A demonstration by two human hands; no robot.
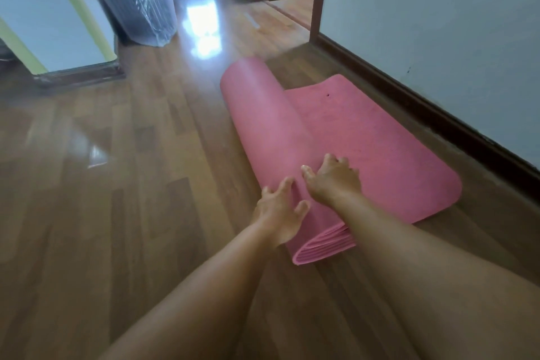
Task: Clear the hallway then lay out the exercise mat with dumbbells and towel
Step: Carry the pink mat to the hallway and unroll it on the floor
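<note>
Exercise mat [368,140], pink and partly unrolled, lies on the wooden floor [117,190]. Its roll [260,126] has its long axis running from the near edge away down the hallway. The flat end spreads right, close to the baseboard [423,102]. Wide bare floor lies left of the roll. Plastic-wrapped panels [140,3] lean at the far left. The left hand [280,210] and the right hand [333,181], fingers spread, rest side by side on the roll's near end, both arms outstretched.
</note>
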